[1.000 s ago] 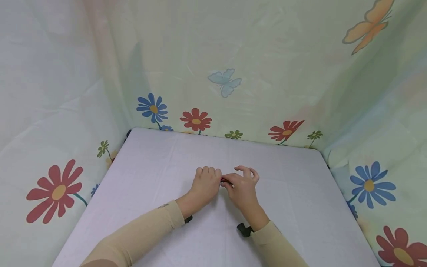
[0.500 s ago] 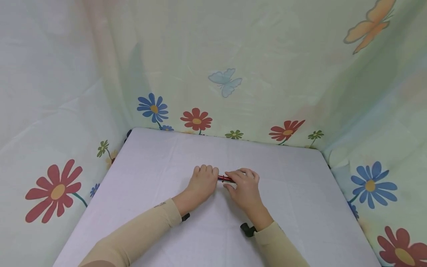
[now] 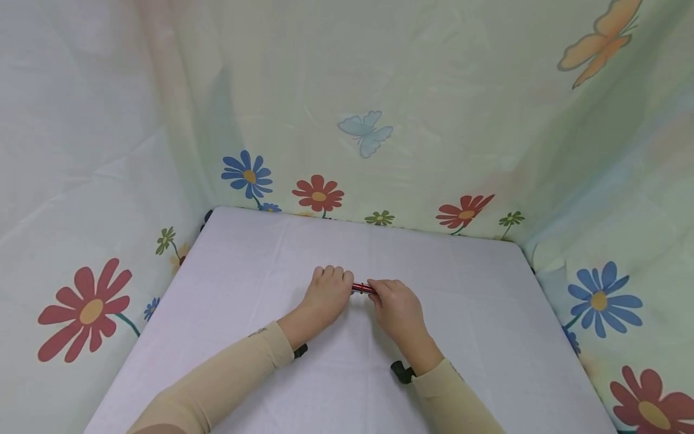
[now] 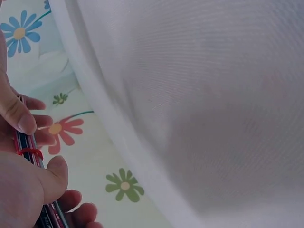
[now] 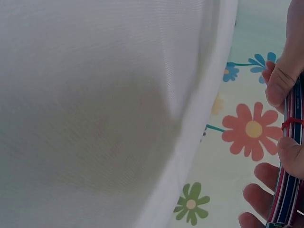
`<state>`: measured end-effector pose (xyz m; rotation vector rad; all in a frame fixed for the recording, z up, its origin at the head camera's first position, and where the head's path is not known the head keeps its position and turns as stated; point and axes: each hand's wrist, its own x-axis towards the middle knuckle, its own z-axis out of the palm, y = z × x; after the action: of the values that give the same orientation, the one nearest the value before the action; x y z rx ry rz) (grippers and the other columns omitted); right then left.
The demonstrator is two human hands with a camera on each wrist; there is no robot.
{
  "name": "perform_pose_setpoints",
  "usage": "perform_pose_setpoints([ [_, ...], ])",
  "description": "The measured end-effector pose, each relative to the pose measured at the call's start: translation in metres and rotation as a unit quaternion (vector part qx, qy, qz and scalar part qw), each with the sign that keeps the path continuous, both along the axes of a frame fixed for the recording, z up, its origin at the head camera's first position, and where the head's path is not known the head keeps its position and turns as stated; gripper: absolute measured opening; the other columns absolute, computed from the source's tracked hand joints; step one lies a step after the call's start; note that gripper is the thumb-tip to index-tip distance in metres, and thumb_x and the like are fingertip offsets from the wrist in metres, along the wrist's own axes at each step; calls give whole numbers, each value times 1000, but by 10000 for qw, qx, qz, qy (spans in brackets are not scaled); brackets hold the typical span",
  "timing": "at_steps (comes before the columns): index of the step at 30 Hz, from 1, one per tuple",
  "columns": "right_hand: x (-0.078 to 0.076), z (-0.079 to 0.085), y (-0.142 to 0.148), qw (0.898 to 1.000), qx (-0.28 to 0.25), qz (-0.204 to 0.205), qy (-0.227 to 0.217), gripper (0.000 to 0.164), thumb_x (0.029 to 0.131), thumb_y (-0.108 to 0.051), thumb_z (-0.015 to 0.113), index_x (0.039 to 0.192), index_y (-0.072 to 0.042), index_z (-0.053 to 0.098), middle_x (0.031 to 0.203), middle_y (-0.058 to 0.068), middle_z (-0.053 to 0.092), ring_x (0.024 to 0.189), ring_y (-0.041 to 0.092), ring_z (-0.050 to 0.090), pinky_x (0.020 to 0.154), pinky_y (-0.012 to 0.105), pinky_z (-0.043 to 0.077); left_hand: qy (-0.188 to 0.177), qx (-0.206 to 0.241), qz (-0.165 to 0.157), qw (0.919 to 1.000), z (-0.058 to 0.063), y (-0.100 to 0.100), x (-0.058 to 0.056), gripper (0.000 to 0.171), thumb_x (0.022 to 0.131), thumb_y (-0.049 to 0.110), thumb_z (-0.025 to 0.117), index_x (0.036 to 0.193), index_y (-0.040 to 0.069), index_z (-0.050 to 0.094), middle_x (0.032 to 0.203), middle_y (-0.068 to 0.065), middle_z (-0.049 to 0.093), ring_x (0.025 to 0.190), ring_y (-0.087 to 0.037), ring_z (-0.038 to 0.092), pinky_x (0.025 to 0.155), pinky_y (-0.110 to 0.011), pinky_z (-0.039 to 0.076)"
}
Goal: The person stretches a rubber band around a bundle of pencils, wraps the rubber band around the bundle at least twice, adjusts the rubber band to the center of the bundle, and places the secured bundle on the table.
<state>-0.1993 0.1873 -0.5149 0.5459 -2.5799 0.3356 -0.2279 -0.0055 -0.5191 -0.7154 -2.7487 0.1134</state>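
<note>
A slim bundle of striped pencils (image 3: 362,288), dark with red and white lines, is held level between both hands above the table. My left hand (image 3: 328,296) wraps its left part, knuckles up. At the other end my right hand (image 3: 400,310) pinches it between thumb and fingers. A thin red band (image 4: 30,153) loops round the bundle in the gap between the two hands. In the right wrist view the striped pencils (image 5: 286,192) run down past a thumb (image 5: 290,154), with fingers behind them. Both palms hide much of the bundle's length.
A white cloth covers the table (image 3: 260,253). Curtains printed with flowers and butterflies (image 3: 366,134) close in the back and both sides. Small black devices (image 3: 402,372) sit at the wrists, by the beige sleeves (image 3: 228,374).
My right hand let its raised fingers down, shifted its hold along the bundle and now pinches the right end. More of the bundle shows between the hands. My left hand moved slightly left.
</note>
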Motion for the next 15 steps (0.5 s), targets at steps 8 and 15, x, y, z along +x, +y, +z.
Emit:
perform_pose_setpoints([
  [8,-2,-1,-3,9994,164,-318,11,32,87,-9,89,117,-10,80,105,6,82,92,27,76,77,41,64,-455,141,242,9986,6,0,6,17,106,25,67,115,11,63,99,-3,64,97,-23,61,84,-45,46],
  [15,-4,-1,-7,9945,347,-586,-795,28,97,-18,80,122,-7,75,106,8,78,97,29,72,84,43,62,-199,212,301,9991,0,-2,8,16,106,25,67,117,14,63,101,-4,64,94,-23,58,72,-37,43],
])
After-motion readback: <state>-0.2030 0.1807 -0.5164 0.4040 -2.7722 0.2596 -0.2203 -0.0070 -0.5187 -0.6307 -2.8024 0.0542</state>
